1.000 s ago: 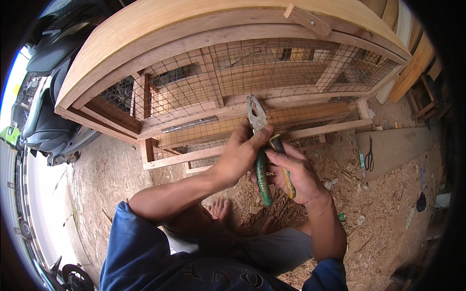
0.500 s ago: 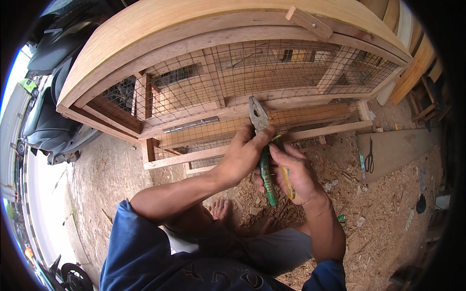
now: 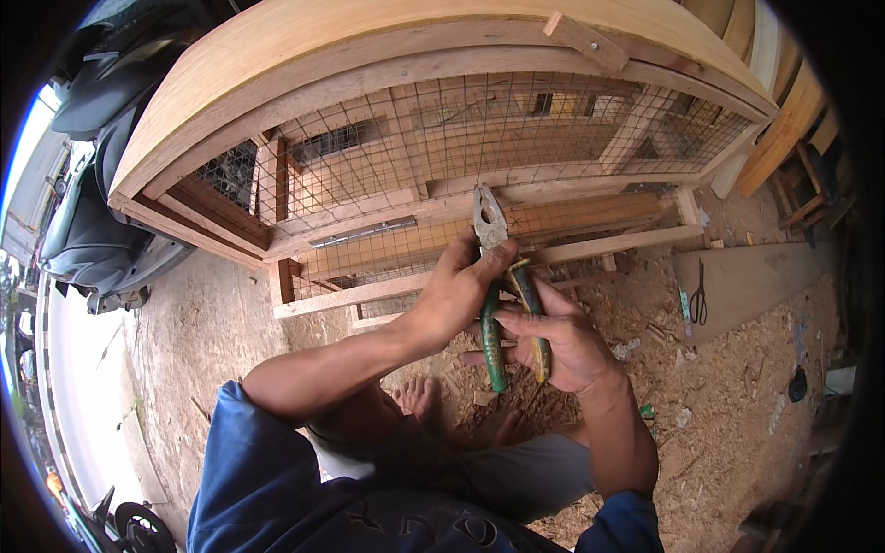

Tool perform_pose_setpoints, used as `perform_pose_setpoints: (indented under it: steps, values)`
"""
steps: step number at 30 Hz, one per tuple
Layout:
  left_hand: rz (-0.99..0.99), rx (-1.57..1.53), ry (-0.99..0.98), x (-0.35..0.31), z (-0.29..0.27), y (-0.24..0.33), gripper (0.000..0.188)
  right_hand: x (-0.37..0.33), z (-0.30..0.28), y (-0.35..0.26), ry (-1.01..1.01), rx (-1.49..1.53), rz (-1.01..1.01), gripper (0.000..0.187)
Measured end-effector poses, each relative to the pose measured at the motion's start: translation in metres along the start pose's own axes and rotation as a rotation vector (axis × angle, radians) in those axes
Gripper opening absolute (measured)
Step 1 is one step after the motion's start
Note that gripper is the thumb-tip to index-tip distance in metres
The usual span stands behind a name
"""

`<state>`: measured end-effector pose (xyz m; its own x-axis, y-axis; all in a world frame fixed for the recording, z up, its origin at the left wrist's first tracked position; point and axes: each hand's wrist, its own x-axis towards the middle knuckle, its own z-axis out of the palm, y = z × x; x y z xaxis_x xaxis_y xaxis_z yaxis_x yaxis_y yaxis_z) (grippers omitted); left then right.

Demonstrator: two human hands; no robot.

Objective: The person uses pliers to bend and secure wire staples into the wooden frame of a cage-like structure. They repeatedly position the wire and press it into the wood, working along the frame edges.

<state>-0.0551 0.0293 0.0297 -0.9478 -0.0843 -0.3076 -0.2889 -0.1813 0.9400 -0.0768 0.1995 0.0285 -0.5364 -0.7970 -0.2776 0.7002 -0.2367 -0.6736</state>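
Combination pliers with worn green and yellow handles are held in front of a wooden cage with wire-mesh panels. My left hand grips them around the pivot, thumb across the joint. My right hand is wrapped loosely about the handles, its thumb on top between them and some fingers reaching behind the green one. The handles stand apart and the jaws look slightly parted. The jaws point toward the cage's lower front rail; whether they touch it or the mesh I cannot tell.
A hinged mesh frame hangs out along the cage's lower front. Scissors lie on a board at right. Wood shavings cover the floor. A motorcycle stands at left, and timber planks lean at far right.
The plier handles have swung slightly left and the jaw tips appear a little wider. My right hand's grip has shifted, with its fingers stretching further left behind the handles. My left hand has barely moved.
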Motion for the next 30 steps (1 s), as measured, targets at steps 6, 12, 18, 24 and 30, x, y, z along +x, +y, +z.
perform_pose_setpoints:
  steps: [6, 12, 18, 24, 30]
  values:
    - [-0.045, -0.031, -0.021, -0.001, -0.002, 0.009, 0.041, 0.003, 0.002, -0.003, 0.046, -0.033, 0.046, 0.052]
    - [-0.140, 0.027, -0.034, -0.002, -0.007, 0.012, 0.049, 0.001, 0.003, -0.002, 0.018, -0.082, 0.023, 0.048]
    - [-0.054, 0.035, -0.039, 0.004, -0.002, 0.007, 0.048, 0.000, 0.000, -0.002, -0.006, -0.066, 0.018, 0.049]
    - [-0.099, -0.002, -0.013, 0.001, -0.002, 0.009, 0.045, 0.000, -0.004, -0.007, -0.019, -0.008, 0.050, 0.047]
    - [-0.067, -0.122, -0.028, 0.004, 0.000, 0.006, 0.042, 0.000, -0.008, -0.007, 0.154, -0.207, 0.043, 0.037]
